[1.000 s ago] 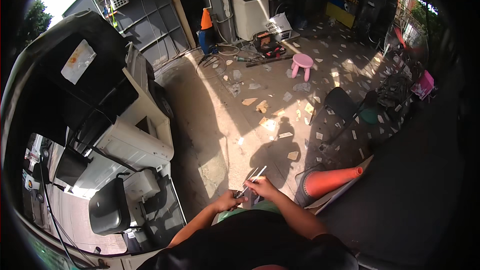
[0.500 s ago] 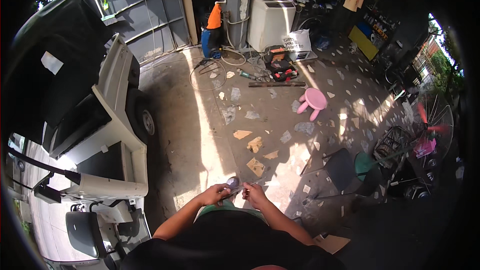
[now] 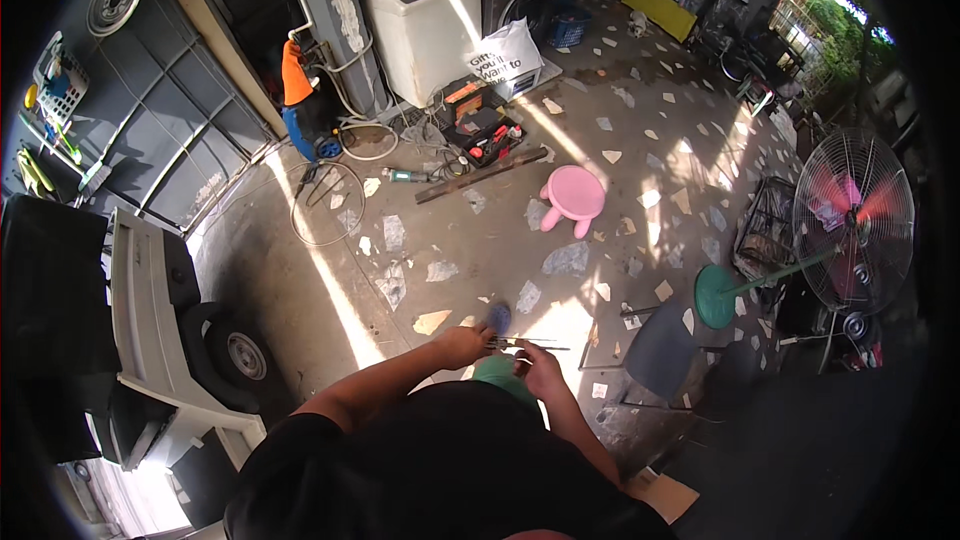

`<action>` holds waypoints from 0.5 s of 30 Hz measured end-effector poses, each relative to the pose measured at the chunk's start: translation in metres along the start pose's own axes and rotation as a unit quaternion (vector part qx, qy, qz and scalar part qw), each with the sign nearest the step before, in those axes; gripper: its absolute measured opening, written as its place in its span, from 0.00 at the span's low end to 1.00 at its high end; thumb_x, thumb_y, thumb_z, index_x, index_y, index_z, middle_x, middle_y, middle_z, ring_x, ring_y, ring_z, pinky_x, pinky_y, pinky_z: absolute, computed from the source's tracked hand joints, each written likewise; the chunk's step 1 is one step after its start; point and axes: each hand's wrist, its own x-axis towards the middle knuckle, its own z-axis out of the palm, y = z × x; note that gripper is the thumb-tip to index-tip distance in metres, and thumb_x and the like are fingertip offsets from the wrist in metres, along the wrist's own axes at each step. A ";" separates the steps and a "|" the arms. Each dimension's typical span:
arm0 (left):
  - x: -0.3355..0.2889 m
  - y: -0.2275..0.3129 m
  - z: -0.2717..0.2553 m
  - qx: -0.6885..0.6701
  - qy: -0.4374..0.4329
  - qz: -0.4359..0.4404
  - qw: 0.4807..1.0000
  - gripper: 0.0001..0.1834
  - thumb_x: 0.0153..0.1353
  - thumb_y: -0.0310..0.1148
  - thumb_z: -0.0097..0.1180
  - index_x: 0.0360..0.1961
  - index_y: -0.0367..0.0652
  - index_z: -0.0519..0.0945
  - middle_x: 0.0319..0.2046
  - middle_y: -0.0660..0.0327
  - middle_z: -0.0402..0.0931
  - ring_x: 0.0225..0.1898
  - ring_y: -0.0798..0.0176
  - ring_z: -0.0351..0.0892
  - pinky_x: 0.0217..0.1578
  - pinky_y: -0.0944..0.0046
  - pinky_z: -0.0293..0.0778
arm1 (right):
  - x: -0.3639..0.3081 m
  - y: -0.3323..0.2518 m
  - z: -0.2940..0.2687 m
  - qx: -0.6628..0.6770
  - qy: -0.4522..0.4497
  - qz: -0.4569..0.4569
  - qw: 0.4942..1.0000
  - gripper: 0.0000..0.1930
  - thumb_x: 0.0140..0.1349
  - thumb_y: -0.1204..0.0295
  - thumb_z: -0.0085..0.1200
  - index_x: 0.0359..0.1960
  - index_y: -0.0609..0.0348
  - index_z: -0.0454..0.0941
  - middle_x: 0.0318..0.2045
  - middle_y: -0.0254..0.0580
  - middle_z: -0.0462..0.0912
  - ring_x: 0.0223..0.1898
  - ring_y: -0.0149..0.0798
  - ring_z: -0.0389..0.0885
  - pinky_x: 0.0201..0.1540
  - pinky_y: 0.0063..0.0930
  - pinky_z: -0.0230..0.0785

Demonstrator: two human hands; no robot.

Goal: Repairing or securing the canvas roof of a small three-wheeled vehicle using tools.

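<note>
Several thin, dark rods (image 3: 536, 344) stick out to the right from my left hand (image 3: 464, 346), whose fingers are closed around their near ends. Just below the rods' free ends is my right hand (image 3: 542, 376). Its fingers are curled, and whatever they may hold is too small to make out. Beyond the left fingers shows a bluish-purple shoe (image 3: 499, 317) on the floor. Green cloth (image 3: 505, 377) covers my leg under both hands.
A pink stool (image 3: 576, 192) stands ahead. Behind it are a metal bar (image 3: 482, 176), an open toolbox (image 3: 487, 133) and a white washing machine (image 3: 425, 35). A pedestal fan (image 3: 853, 215) and a dark chair (image 3: 661, 348) are at right, a white vehicle (image 3: 150, 310) at left.
My view has turned to the left, so the surroundings shift and tilt. The right hand has moved lower relative to the left, and the rods now point out to the right.
</note>
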 end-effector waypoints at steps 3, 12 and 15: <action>0.038 -0.054 -0.039 -0.072 -0.021 -0.034 0.997 0.21 0.67 0.45 0.53 0.52 0.40 0.73 0.45 0.45 0.76 0.44 0.40 0.80 0.46 0.46 0.76 | 0.054 -0.061 0.013 -0.201 0.009 -0.018 0.979 0.15 0.69 0.64 0.54 0.48 0.63 0.79 0.32 0.38 0.80 0.26 0.33 0.76 0.29 0.27 0.71; 0.135 -0.285 -0.074 -0.087 -0.015 -0.362 0.928 0.29 0.66 0.50 0.53 0.50 0.28 0.72 0.41 0.37 0.81 0.40 0.37 0.84 0.40 0.45 0.80 | 0.206 -0.258 -0.004 -0.428 0.125 -0.246 0.861 0.12 0.69 0.65 0.54 0.44 0.61 0.81 0.29 0.37 0.82 0.23 0.27 0.76 0.26 0.21 0.68; 0.223 -0.276 -0.129 -0.274 -0.063 -0.461 0.842 0.30 0.65 0.48 0.54 0.48 0.25 0.73 0.38 0.39 0.82 0.32 0.41 0.85 0.28 0.49 0.83 | 0.229 -0.255 -0.106 -0.297 0.265 -0.094 0.912 0.08 0.68 0.66 0.53 0.35 0.55 0.78 0.24 0.30 0.76 0.19 0.23 0.70 0.19 0.19 0.60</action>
